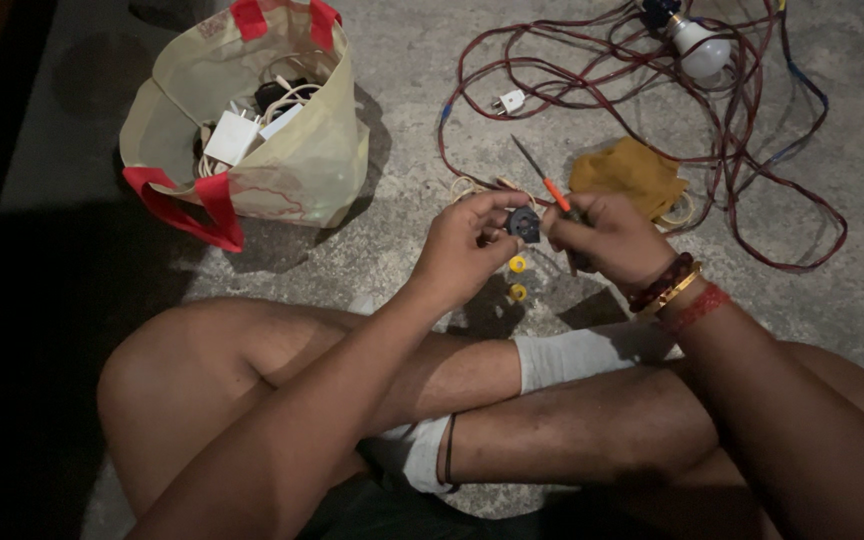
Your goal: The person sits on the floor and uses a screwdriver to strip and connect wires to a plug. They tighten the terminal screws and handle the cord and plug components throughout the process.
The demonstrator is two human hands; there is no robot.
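- Hands met over the crossed legs: left hand (467, 245) pinched a small dark round plug part (524, 224) between thumb and fingers, held above the concrete floor (412, 200).
- Plug part was dark grey or black, roughly disc-shaped, small; finer detail too dim to tell.
- Right hand (612, 238) had its fingers closed around a screwdriver (550, 186) with an orange handle section, thin shaft sticking up and away to the left; its other end was hidden in the hand.
- Right wrist carried bangles and a red thread (690, 300).
- Two small yellow pieces (518, 278) lay on the floor just under the hands, one near the other.
- Cream cloth bag (302, 160) with red handles stood open on the floor, up left of the hands; inside were white adapters, a dark item and coiled pale cables.
- Mustard-yellow cloth (630, 175) lay bunched just beyond the right hand.
- Red-brown wire (592, 95) looped loosely across the far floor, with a white plug (510, 101) and a white bulb (700, 45) at the top.
- Bare floor stayed open between bag and wire loops; left side dropped into dark shadow, edge not readable.
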